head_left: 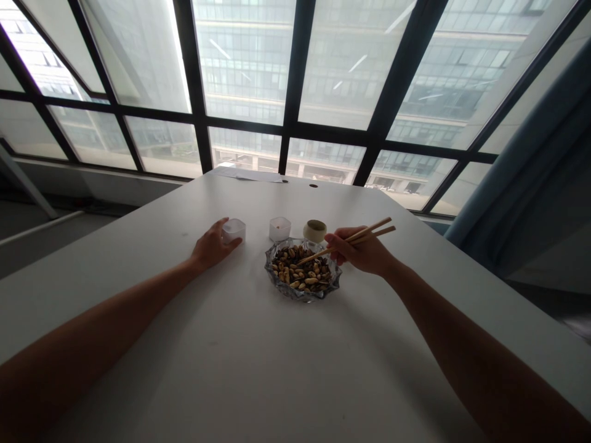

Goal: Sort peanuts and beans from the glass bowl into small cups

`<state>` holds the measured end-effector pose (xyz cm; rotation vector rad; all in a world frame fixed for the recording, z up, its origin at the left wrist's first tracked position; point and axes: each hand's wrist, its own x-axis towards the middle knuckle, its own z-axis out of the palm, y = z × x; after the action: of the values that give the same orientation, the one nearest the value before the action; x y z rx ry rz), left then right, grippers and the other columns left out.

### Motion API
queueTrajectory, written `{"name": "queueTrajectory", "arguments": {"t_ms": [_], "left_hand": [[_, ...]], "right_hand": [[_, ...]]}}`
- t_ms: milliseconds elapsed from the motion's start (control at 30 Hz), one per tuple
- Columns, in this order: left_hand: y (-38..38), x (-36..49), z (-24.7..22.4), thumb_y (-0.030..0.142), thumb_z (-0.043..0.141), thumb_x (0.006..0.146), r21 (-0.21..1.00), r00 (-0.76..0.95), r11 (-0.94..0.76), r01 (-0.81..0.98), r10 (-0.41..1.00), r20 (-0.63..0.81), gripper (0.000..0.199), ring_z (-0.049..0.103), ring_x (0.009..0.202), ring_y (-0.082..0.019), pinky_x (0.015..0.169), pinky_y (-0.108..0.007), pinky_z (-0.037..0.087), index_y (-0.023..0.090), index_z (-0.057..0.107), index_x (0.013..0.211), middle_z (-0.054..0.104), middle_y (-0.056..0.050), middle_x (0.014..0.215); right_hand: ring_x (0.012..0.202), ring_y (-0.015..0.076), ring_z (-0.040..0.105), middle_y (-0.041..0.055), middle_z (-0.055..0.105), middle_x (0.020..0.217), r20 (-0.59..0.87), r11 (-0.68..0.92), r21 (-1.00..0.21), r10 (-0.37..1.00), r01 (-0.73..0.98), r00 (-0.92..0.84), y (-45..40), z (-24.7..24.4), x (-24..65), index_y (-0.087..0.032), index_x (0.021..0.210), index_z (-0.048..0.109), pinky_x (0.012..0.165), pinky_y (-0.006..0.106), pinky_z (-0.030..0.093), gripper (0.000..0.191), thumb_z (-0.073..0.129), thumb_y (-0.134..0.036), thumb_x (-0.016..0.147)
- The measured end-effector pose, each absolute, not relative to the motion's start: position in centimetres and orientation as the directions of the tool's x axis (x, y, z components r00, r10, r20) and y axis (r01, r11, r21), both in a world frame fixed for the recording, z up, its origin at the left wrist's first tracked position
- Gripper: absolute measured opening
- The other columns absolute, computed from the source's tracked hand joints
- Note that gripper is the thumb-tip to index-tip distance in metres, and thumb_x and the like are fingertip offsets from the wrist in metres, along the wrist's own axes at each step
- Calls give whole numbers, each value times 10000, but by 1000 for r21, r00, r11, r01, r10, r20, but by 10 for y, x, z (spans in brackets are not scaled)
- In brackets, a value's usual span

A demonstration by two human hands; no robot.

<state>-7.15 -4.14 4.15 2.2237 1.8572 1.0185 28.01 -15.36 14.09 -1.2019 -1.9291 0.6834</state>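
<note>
Chopsticks [378,226] slant into nuts [307,280] from the right grip [362,251]

The white surface [207,357] runs toward tall windows [249,67], with a blue curtain [521,154] at right. The right forearm reaches in from the lower right; its grip is clamped on the chopsticks, whose long axis slopes down leftward, tips among the nuts. The glass bowl [302,296] holding them sits left of that grip and nearer the wearer; a greenish pot [315,232] stands just left. The left grip curls thumb and fingers around a translucent cup [234,232]; a second cup [279,230] stands to its right.
</note>
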Motion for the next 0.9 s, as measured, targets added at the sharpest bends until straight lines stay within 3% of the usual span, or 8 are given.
{"name": "queueTrajectory", "arguments": {"t_ms": [300,633,900], "left_hand": [[-43,-70,43,489,693,814,450,43,-254,856,903,428,778,660,1135,-340,987,-422,520,162,450,1477,663,-153,1289],[-47,-68,48,495,663,833,463,52,-241,853,922,384,792,631,1178,-330,1035,-428,489,151,413,1501,627,-158,1343],[-45,-70,45,520,659,823,455,50,-247,856,914,403,785,650,1120,-326,993,-415,505,166,428,1484,654,-143,1270]], "right_hand": [[391,122,587,31,646,514,363,445,-735,896,512,-258,-154,139,278,-174,680,623,356,213,450,623,562,-776,828],[435,135,616,50,666,551,337,406,-772,914,489,-226,-151,134,278,-162,708,653,392,221,482,630,600,-784,791],[414,137,602,36,651,536,381,451,-736,892,505,-242,-147,124,278,-175,714,638,375,223,455,573,545,-715,883]]}}
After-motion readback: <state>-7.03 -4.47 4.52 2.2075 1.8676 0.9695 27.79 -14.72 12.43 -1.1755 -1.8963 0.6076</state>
